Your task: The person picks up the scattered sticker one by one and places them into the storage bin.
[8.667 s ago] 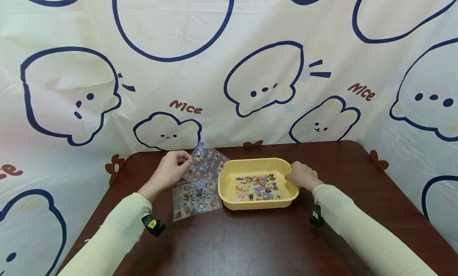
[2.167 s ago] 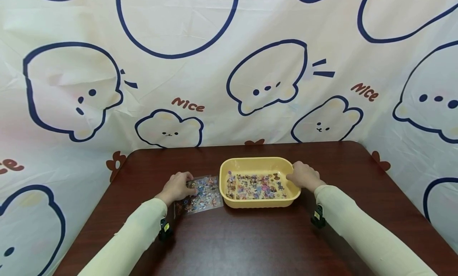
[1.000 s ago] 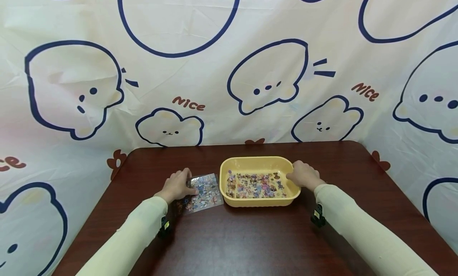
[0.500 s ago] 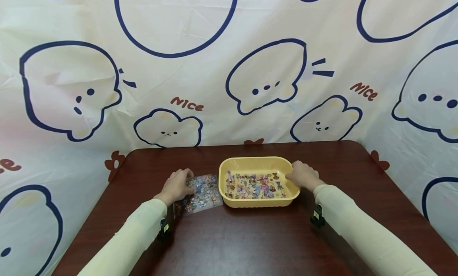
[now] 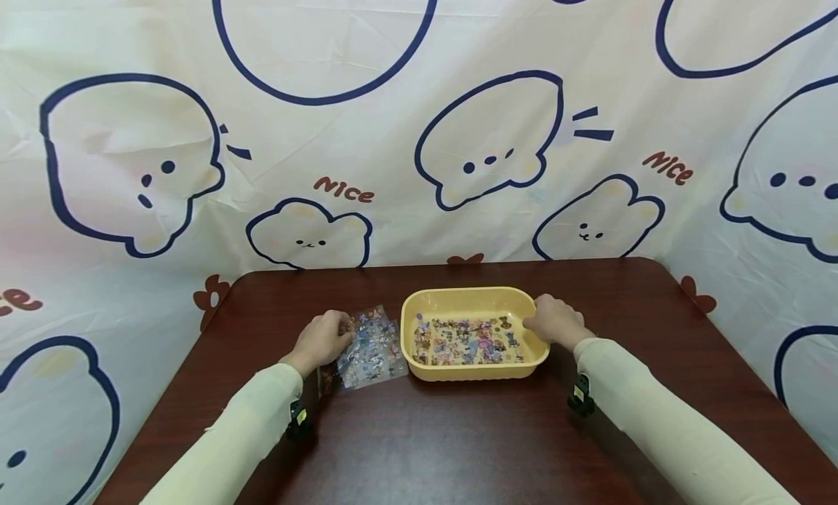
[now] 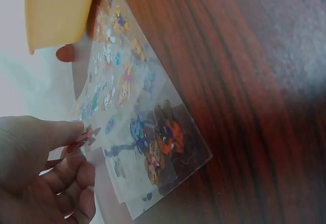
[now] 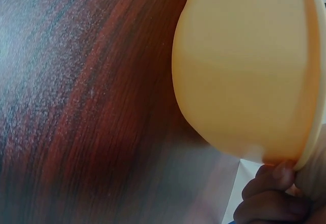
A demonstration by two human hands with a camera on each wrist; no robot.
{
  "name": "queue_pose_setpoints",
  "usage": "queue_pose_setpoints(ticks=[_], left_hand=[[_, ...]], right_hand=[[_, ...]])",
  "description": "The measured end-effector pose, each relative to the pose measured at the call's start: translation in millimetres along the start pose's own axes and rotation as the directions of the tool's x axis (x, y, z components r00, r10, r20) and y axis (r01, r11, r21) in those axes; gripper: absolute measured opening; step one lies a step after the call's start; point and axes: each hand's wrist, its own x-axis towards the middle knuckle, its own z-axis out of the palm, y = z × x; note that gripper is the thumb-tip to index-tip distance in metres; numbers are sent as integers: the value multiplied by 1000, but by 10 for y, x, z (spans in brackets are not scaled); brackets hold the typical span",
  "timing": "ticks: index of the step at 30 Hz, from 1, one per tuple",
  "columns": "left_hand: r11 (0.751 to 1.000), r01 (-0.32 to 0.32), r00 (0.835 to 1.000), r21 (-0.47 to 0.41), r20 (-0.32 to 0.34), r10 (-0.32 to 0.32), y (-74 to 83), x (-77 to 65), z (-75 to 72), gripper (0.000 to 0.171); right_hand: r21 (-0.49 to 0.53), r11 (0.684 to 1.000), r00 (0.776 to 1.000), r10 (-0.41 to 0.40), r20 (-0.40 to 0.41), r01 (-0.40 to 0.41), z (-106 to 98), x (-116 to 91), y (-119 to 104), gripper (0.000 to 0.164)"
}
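My left hand [image 5: 321, 341] pinches the edge of a clear sticker sheet [image 5: 369, 352] between thumb and fingers. The sheet is printed with small colourful cartoon figures. In the left wrist view the pinched sheet [image 6: 109, 94] lies askew over another clear sheet [image 6: 196, 150] on the table. A shallow yellow tray [image 5: 471, 373] stands just right of the sheets, with sticker sheets [image 5: 468, 341] lying flat inside it. My right hand [image 5: 555, 321] grips the tray's right rim, its fingers [image 7: 270, 179] curled at the rim in the right wrist view.
The dark red-brown wooden table [image 5: 445, 439] has rounded far corners. Behind it and on both sides hangs a pale cloth [image 5: 380, 148] with blue-outlined cartoon animals. A black wrist camera [image 5: 299, 418] sits on the left sleeve, another camera [image 5: 580, 396] on the right.
Since the oldest frame, a sheet from my left hand has come to lie in the tray. In the last half second, the sheet at my left fingers has turned askew. My right hand stays put.
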Motion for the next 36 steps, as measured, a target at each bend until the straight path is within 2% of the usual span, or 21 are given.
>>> queue_pose_setpoints(ticks=[6, 15, 28, 36], left_hand=[[997, 18, 1000, -75, 17, -17, 1, -31, -19, 12], [990, 22, 1000, -136, 5, -21, 6, -40, -35, 10], [977, 66, 998, -203, 4, -67, 40, -56, -124, 12], [975, 82, 996, -208, -9, -86, 58, -61, -155, 12]], right_hand=[[-8, 1000, 1000, 3, -3, -3, 4, -16, -6, 44], [1, 1000, 1000, 2, -8, -2, 12, -30, 0, 42], [-5, 1000, 1000, 12, -8, -13, 4, -16, -5, 45], [-1, 1000, 1000, 9, -7, -9, -3, -15, -10, 43]])
